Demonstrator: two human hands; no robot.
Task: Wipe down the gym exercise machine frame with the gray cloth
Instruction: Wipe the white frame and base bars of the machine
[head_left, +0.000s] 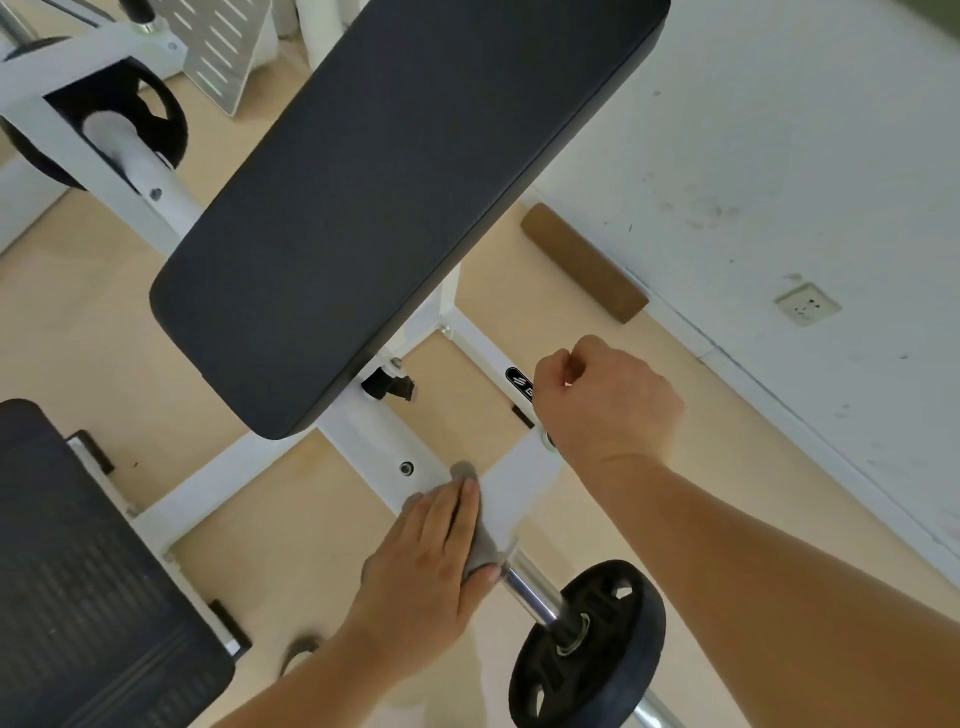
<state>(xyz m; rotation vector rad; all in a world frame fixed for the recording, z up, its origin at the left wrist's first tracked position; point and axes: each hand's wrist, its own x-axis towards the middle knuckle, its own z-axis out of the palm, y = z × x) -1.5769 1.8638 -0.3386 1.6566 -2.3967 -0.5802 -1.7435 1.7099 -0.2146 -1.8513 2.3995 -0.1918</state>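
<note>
**While left grip (421, 561) is pressing gray cloth (480, 551) onto white frame (524, 483), right grip (608, 400) is curling into an empty fist**

Straight fingers (441, 519) are covering most of the cloth. One black pad (395, 197) is overhanging ahead of both grips. Two plates are showing: a near weight plate (587, 644) just right of the left grip, and a far weight plate (169, 122) up left, half hidden. The fist is blocking a frame label (519, 382).

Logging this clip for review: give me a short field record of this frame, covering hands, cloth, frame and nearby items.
left hand: flat on the gray cloth, pressing it on the white frame
right hand: curled in a fist over a frame beam, nothing seen in it
gray cloth: under the left hand, beside the chrome bar
nearby: black pad above, weight plate on the chrome bar
</note>
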